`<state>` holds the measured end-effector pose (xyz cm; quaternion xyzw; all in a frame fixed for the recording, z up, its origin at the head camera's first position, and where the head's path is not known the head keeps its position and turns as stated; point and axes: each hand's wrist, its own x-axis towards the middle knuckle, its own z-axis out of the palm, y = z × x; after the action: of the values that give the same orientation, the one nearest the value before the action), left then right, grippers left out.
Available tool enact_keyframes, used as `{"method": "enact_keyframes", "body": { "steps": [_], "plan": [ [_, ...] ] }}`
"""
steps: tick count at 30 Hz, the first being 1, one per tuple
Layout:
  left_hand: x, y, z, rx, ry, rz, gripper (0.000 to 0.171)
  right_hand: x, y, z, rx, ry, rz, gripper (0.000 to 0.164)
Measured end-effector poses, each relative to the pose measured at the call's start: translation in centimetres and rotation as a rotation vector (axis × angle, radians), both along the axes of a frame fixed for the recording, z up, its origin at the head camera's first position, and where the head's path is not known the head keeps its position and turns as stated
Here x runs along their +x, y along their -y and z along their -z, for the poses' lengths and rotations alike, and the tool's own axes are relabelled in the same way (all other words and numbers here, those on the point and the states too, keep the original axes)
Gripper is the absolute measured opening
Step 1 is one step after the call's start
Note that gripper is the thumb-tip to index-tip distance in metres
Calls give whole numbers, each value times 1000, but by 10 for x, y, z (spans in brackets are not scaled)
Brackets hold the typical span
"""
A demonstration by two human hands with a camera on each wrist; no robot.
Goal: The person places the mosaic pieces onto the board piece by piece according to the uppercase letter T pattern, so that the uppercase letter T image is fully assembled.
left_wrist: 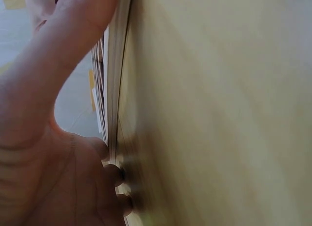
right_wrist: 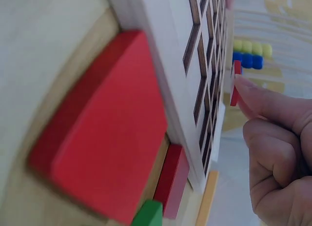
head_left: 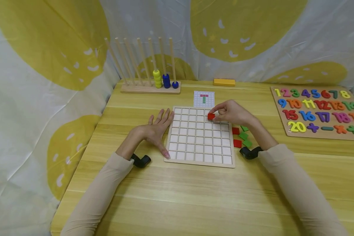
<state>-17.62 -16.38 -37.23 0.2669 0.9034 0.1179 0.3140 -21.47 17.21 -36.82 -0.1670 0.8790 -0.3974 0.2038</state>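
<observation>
A pale wooden grid board with rows of white square cells lies on the table. My left hand is spread along its left side, the thumb at the near left corner and the fingertips at the far left edge. Between thumb and fingers, my right hand pinches a red square tile over the far rows, right of the middle. In the right wrist view this tile stands on edge, close over the board. A pattern card, with a red and green T on a grid, lies just behind the board.
Loose red tiles and green tiles lie by the board's right edge. A bead rack with upright rods stands at the back left. An orange block lies at the back, and a number puzzle board at the right.
</observation>
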Motion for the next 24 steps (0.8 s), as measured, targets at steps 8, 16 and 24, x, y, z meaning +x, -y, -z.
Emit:
{"method": "enact_keyframes", "body": {
  "steps": [8, 16, 24],
  "plan": [
    [0, 0, 0, 5, -3, 4, 166, -1, 9, 0, -20, 43, -10, 32],
    [-1, -1, 0, -1, -3, 5, 166, -2, 13, -1, 5, 60, -8, 34],
    [0, -1, 1, 3, 1, -2, 167, -3, 17, 2, 46, -10, -28, 30]
  ]
}}
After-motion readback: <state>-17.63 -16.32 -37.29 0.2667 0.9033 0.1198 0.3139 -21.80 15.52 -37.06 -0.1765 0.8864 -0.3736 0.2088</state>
